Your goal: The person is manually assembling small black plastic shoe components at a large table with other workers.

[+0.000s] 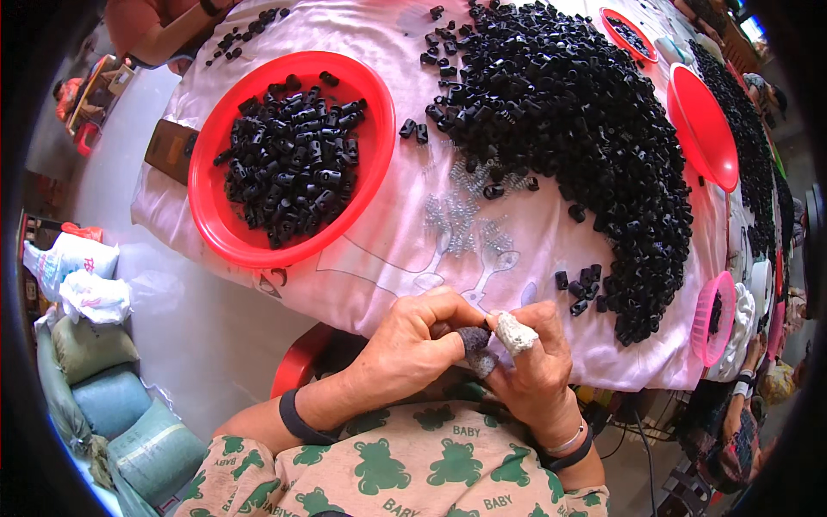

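Nearest the camera, the left hand [412, 345] and right hand [534, 366] met at the near edge of the worktop [379, 250], which was draped in a pale pink cloth. Both hands were curled closed, fingertips pinched together around a small dark part [441, 328]; most of it was hidden between them, so its shape could not be made out. Cloth wraps covered the tips of the left thumb [473, 341] and a right finger [515, 333].

Just beyond lay a scatter of small metal springs [461, 215], thin and hard to distinguish against the cloth. To the left stood a red bowl [211, 185] holding black plastic pieces [293, 159]. To the right a large heap of black pieces [586, 129] curved toward the near edge. Farther right, a tilted red dish [702, 125] and a pink basket [713, 317] were distorted at the rim. Another person's arm [164, 30] was cut off at the top left.
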A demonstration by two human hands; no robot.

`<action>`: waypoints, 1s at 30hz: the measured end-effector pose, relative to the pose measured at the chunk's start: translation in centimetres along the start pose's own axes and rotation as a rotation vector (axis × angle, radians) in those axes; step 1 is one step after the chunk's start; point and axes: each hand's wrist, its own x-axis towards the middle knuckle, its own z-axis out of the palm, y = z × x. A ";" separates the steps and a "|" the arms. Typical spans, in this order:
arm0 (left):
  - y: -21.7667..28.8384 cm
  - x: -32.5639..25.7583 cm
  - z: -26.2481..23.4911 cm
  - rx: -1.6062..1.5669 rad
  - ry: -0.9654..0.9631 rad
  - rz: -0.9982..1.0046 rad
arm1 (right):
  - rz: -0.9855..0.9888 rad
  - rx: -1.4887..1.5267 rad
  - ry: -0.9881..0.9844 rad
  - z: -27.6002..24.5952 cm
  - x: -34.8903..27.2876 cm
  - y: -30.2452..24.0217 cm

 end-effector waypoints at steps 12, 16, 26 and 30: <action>0.0 0.0 -0.1 0.306 -0.003 0.217 | -0.002 -0.015 0.023 -0.7 0.3 0.3; 0.4 -0.1 0.0 0.238 -0.008 0.147 | -0.010 0.018 -0.003 -0.9 0.4 0.2; 0.3 0.0 -0.1 0.376 -0.056 0.219 | -0.015 0.075 -0.120 -1.5 0.8 0.4; 0.2 0.1 -0.1 0.440 -0.068 0.253 | 0.004 0.091 -0.133 -1.5 0.7 0.4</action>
